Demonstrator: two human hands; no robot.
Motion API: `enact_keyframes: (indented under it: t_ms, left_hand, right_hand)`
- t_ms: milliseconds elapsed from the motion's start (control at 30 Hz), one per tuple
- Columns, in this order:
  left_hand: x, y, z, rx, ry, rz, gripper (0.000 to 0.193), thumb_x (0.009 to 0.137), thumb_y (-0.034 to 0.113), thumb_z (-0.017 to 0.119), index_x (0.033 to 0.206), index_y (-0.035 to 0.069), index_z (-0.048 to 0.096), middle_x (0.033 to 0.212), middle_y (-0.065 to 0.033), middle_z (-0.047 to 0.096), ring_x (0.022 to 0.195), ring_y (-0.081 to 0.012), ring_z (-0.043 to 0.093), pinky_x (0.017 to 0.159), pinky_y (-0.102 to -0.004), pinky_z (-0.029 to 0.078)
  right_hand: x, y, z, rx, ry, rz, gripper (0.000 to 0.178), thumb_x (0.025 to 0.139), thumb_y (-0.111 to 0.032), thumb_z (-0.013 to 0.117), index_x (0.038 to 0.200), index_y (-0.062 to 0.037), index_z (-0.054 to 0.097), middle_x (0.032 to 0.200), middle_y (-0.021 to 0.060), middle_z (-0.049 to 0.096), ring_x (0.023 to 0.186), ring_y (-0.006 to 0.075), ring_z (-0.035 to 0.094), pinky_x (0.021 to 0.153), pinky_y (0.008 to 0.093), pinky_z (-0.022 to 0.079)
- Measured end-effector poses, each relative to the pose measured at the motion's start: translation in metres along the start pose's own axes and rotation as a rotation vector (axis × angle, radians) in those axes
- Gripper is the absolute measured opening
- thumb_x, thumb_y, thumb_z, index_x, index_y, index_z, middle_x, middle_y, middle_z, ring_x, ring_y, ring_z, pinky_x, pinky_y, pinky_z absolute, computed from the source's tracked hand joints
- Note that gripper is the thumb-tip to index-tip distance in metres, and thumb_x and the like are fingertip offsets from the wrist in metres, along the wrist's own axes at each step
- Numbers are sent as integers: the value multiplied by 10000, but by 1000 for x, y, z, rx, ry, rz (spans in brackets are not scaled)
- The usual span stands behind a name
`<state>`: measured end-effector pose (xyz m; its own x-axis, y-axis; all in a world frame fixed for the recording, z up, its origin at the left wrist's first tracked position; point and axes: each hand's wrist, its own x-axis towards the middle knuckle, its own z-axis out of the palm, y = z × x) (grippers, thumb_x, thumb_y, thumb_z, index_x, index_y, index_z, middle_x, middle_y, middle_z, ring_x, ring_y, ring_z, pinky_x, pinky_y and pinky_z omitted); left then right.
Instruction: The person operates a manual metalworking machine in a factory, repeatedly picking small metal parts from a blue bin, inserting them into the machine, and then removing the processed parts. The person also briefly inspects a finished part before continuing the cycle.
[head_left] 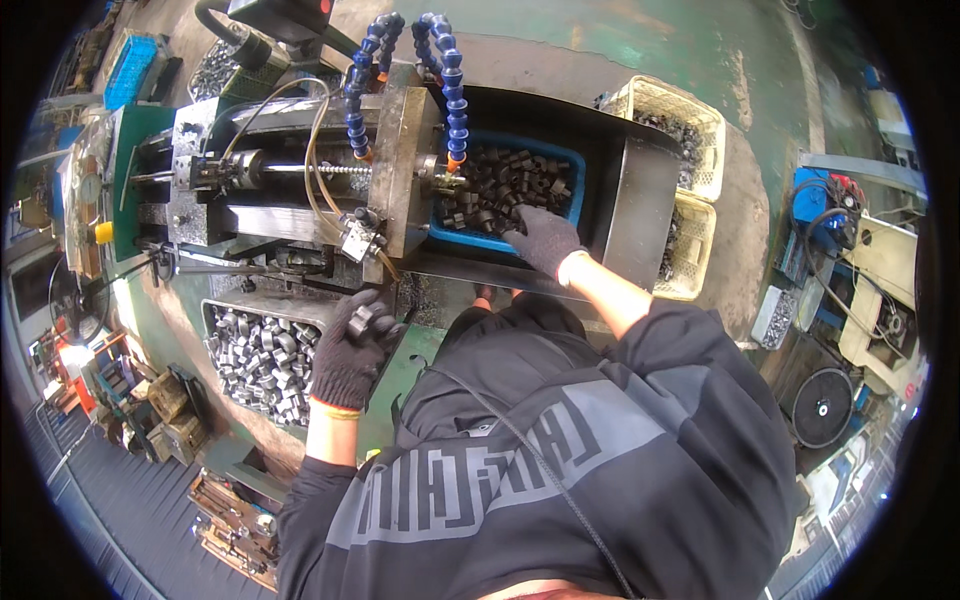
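My left hand, in a dark knit glove, is closed around a small silver metal piece beside the machine's front edge. My right hand, gloved too, reaches over the near rim of a blue bin. Its curled fingertips touch the heap of dark short metal pieces inside; what they grip is lost against the pile. Left of the bin stands the machine's upright metal block, with a spindle running to it. Two blue jointed coolant hoses bend down near the bin.
A tray of shiny cut metal pieces stands at the lower left, near my left forearm. Cream plastic crates stand beyond the black chute on the right. A small valve with tubing juts out between my hands.
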<state>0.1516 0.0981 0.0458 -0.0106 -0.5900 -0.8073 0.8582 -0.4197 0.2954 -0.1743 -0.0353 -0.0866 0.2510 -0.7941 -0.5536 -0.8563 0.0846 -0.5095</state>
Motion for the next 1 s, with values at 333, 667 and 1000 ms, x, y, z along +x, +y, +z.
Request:
enact_keyframes:
  t_ms: [333, 667, 1000]
  left_hand:
    - [-37, -23, -49, 773, 71, 389, 378, 1004, -74, 616, 1361, 43, 657, 1209, -83, 629, 1047, -208, 672, 1011, -472, 629]
    - [-3, 13, 57, 1467, 122, 704, 616, 1007, 64, 738, 1590, -13, 554, 1161, -43, 727, 966, -133, 672, 916, -321, 585]
    - [48, 50, 115, 2222, 56, 789, 745, 926, 253, 819, 1616, 230, 541, 1059, -131, 778, 881, -319, 761, 803, -459, 613]
  right_hand:
    - [141, 10, 113, -230, -51, -342, 440, 1065, -257, 609, 1498, -175, 625, 1384, 173, 738, 1245, 358, 722, 1047, 463, 567]
    - [78, 12, 67, 60, -22, -274, 524, 928, -329, 764, 1377, -71, 684, 1321, 232, 734, 1246, 423, 699, 1037, 500, 561]
    - [-113, 220, -36, 104, 532, 416, 633, 921, -379, 815, 1454, -76, 655, 1355, 219, 736, 1248, 399, 712, 1059, 476, 560]
